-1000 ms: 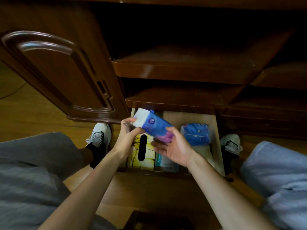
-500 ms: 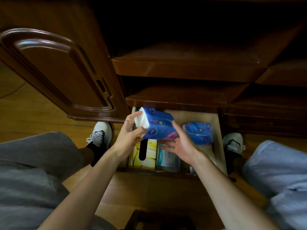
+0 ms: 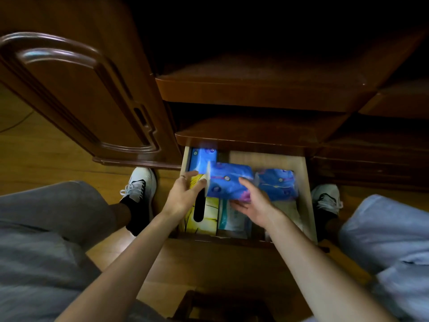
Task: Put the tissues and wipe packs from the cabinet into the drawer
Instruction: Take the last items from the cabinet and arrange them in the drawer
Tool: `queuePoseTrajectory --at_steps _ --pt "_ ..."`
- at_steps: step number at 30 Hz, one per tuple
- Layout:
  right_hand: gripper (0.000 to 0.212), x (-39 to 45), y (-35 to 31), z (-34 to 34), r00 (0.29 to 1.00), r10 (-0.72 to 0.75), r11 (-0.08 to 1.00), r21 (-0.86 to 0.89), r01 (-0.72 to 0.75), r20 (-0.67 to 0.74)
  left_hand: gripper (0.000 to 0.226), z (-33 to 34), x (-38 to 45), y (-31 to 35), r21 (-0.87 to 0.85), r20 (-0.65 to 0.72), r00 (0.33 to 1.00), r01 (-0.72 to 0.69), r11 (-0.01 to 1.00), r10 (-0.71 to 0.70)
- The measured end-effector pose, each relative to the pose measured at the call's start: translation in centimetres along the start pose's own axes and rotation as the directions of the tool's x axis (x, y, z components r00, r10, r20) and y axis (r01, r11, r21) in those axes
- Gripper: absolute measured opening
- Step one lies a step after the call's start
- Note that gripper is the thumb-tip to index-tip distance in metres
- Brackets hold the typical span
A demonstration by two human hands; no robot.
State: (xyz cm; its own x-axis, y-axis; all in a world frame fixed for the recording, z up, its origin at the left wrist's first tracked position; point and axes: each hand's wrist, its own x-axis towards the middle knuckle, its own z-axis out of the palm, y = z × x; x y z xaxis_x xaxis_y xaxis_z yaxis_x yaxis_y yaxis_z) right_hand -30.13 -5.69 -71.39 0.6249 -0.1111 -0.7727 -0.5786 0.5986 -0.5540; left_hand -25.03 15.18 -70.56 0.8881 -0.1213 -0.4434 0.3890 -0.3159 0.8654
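The wooden drawer stands pulled out under the cabinet shelves. Both hands hold a blue tissue pack low inside it. My left hand grips the pack's white left end, and my right hand supports its underside and near edge. A second blue tissue pack lies to the right, touching it. Another blue pack sits at the drawer's back left. A yellow tissue box with a dark slot and a teal-and-white wipe pack lie at the front.
The open cabinet door swings out on the left. Two dark shelves overhang the drawer's back. My knees and white sneakers flank the drawer on the wooden floor. A dark object sits at the bottom edge.
Both hands have lowered the blue tissue pack from above the drawer down into it, turning it level beside the other blue pack.
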Motion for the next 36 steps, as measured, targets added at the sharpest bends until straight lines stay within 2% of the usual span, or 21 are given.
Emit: queuePoseTrajectory --at_steps 5,7,11,14,16,19,22,24,27,30,32,34,36 --pt "0.033 4.0 -3.2 0.7 0.973 -0.069 0.997 0.001 0.071 -0.221 0.055 -0.3 0.0 -1.0 0.16 0.014 1.0 -0.007 0.987 0.005" --pt "0.03 5.8 -3.8 1.2 0.958 -0.079 0.995 0.038 0.093 -0.277 0.054 -0.4 0.1 -1.7 0.212 0.037 0.999 0.014 0.977 -0.023" --pt "0.04 8.9 -3.5 1.2 0.946 -0.065 0.977 0.171 0.124 -0.318 0.049 -0.8 -0.1 -2.4 0.293 0.057 0.998 0.011 0.956 -0.029" --pt "0.052 11.0 -3.8 1.5 0.945 -0.115 0.967 0.182 0.177 -0.307 0.051 -0.7 -0.3 -2.6 0.519 0.111 0.992 -0.107 0.848 0.058" --pt "0.052 12.3 -4.1 2.1 0.939 -0.156 0.974 0.111 0.198 -0.307 0.057 -0.4 -0.6 -3.0 0.64 0.194 0.978 -0.186 0.745 0.077" --pt "0.045 14.2 -4.0 2.4 0.917 -0.207 0.978 -0.083 0.19 -0.34 0.061 0.2 -1.0 -3.9 0.736 0.271 0.96 -0.252 0.628 0.067" --pt "0.034 15.8 -3.3 1.7 0.907 -0.227 0.944 -0.311 0.115 -0.355 0.06 0.8 -1.1 -4.6 0.814 0.307 0.951 -0.285 0.507 0.042" --pt "0.027 16.2 -3.1 1.5 0.889 -0.254 0.906 -0.416 0.08 -0.382 0.06 1.0 -1.0 -4.7 0.832 0.306 0.952 -0.275 0.482 0.017" --pt "0.032 16.3 -3.5 1.5 0.854 -0.331 0.828 -0.557 0.059 -0.402 0.057 1.1 -0.5 -4.5 0.837 0.306 0.952 -0.273 0.474 0.009" --pt "0.029 15.5 -4.2 1.2 0.885 -0.323 0.785 -0.618 0.052 -0.336 0.055 1.5 -0.3 -4.0 0.841 0.308 0.951 -0.274 0.466 0.003" --pt "0.032 14.3 -5.2 0.2 0.892 -0.356 0.686 -0.726 0.047 -0.278 0.052 1.9 -0.2 -3.6 0.844 0.281 0.96 -0.257 0.471 0.021" --pt "0.034 12.8 -6.8 -1.7 0.865 -0.456 0.445 -0.896 0.017 -0.21 0.049 2.5 0.0 -3.4 0.837 0.224 0.972 -0.228 0.497 0.07" --pt "0.031 11.3 -8.4 -4.0 0.856 -0.508 0.261 -0.964 0.052 -0.091 0.046 3.5 0.2 -3.3 0.814 0.188 0.975 -0.221 0.537 0.116"
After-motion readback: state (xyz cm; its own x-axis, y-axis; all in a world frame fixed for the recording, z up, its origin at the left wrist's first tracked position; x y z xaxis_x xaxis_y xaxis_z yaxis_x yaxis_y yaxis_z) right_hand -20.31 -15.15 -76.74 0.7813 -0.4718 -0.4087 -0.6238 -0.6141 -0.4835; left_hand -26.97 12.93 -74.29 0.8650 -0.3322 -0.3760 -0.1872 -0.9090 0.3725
